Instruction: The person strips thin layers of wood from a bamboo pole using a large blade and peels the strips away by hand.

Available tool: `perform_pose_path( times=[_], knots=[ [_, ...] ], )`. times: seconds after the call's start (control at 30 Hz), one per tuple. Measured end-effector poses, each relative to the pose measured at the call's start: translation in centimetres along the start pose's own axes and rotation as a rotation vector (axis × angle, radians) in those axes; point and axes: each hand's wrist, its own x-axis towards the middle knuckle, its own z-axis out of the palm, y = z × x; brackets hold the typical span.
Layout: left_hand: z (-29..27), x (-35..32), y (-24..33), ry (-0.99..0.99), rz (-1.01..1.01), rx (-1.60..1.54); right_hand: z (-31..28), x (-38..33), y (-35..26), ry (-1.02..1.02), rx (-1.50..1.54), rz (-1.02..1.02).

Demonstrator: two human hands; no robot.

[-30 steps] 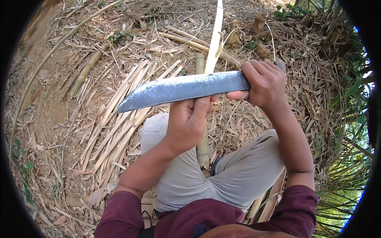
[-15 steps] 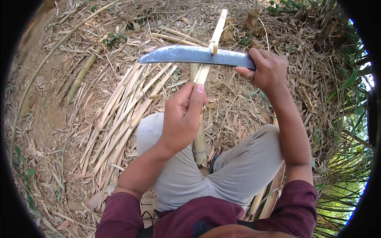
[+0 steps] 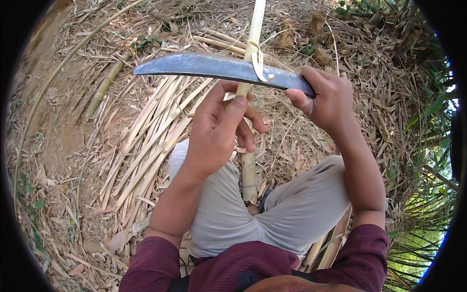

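Head view: nearest the camera are the maroon sleeves (image 3: 160,263) and the grey trousers (image 3: 292,214) of the seated person, whose forearms run up to the work. Since half a second ago the left hand (image 3: 219,131) has closed round the bamboo stick (image 3: 249,168); then its palm was lifted open in front of it. The long blade (image 3: 214,67) sits at much the same place across the stick, and a pale curl of shaving (image 3: 260,65) now stands out of the cut where the blade meets the wood.

The left fingers (image 3: 253,121) are wrapped narrowly about the stick just below the blade, thumb pointing up along it. The right hand (image 3: 328,100) is clenched on the blade's handle end, which its fingers hide, to the right of the left fingers and a little beyond them.

The stick is a pale, yellowish piece of bamboo with a knot below the left fingers; its lower end rests between the knees. Its long axis runs away from the person, rising past the fingers to the top edge of the view, where it is thinner and split flat. The blade is dull grey-blue metal, slightly curved, lying crosswise with its tip far to the left of the left fingers.

Left of those fingers a sheaf of split bamboo strips (image 3: 146,131) lies on the ground; beyond both hands spreads dry leaf litter (image 3: 301,29).
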Motion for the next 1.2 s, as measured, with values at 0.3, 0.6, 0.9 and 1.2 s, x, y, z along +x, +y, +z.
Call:
perform_pose_path(
  times=[0.3, 0.6, 0.9, 1.2],
  knots=[
    [0.8, 0.5, -0.2, 0.118, 0.107, 0.237, -0.1, -0.1, -0.9, 0.068, -0.143, -0.136],
    [1.4, -0.7, 0.0, 0.073, -0.074, 0.041, 0.9, 0.9, 0.3, 0.176, -0.226, -0.235],
    [2.0, -0.9, -1.6, 0.035, -0.117, 0.147, 2.4, 0.1, 6.7, 0.068, -0.397, 0.127],
    [0.5, -1.4, -1.0, 0.067, -0.096, 0.172, 2.2, 0.1, 1.7, -0.123, -0.191, 0.096]
  ],
)
